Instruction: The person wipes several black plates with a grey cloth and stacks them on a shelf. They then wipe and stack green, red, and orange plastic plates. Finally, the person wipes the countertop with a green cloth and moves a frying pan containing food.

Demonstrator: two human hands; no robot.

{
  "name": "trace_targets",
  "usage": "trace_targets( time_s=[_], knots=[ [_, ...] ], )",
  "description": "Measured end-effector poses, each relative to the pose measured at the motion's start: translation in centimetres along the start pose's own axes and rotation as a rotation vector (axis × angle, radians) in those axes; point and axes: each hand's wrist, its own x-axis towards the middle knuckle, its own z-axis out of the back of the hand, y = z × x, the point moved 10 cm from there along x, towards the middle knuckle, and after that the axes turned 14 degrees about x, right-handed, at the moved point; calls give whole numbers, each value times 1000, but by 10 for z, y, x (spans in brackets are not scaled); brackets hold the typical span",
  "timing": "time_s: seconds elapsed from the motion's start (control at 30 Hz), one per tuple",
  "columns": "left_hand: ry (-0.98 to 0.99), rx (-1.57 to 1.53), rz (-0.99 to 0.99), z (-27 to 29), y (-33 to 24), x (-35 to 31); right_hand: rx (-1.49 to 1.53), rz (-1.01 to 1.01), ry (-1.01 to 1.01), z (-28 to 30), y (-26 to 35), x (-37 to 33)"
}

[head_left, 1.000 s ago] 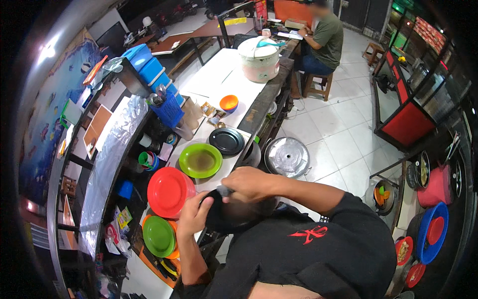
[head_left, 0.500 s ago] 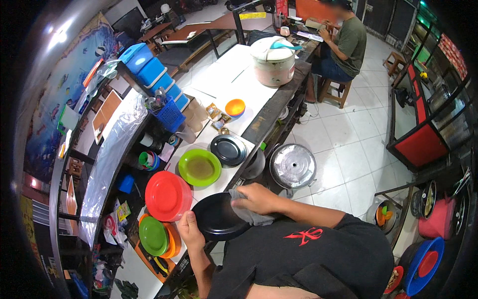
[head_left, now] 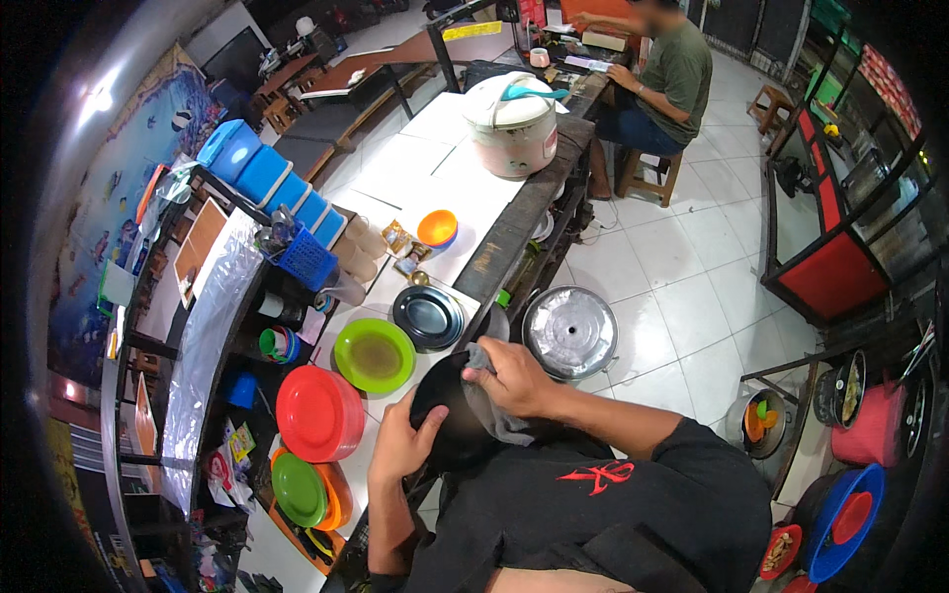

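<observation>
In front of my body I hold a black plate (head_left: pixel 455 427), tilted. My left hand (head_left: pixel 403 441) grips its left edge, with the thumb over the inner face. A grey cloth (head_left: pixel 492 407) is bunched in my right hand (head_left: pixel 516 380), which closes it round the plate's upper right rim. Left of the plate, on the counter, stands a stack of red plates (head_left: pixel 314 411). Beyond that lie a lime green plate (head_left: pixel 374 354) and a stack of dark plates (head_left: pixel 427 316). A darker green plate (head_left: pixel 299 490) rests on orange ones (head_left: pixel 337 497) at the near left.
A large rice cooker (head_left: pixel 510 133) and an orange bowl (head_left: pixel 437 228) stand farther along the counter. Blue boxes (head_left: pixel 267 176) and a blue utensil basket (head_left: pixel 305 257) line its left side. A lidded metal pot (head_left: pixel 570 332) is to my right. A person (head_left: pixel 660 89) sits at the far end.
The plate has tipped from nearly flat to steeper. My left hand has shifted right and up along its edge. My right hand and the cloth have moved up the rim. The view has shifted slightly.
</observation>
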Motion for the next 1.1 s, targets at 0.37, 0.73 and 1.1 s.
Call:
trace_targets(
  time_s=[0.37, 0.73, 1.1],
  knots=[
    [47, 28, -99, -49, 4, 27, -217, 95, 500, -12, 14, 26],
    [-1163, -856, 405, 54, 143, -47, 180, -341, 554, -132, -40, -36],
    [-1330, -898, 275, 195, 298, -131, 493, -269, -479, 48, -73, 125]
  ],
)
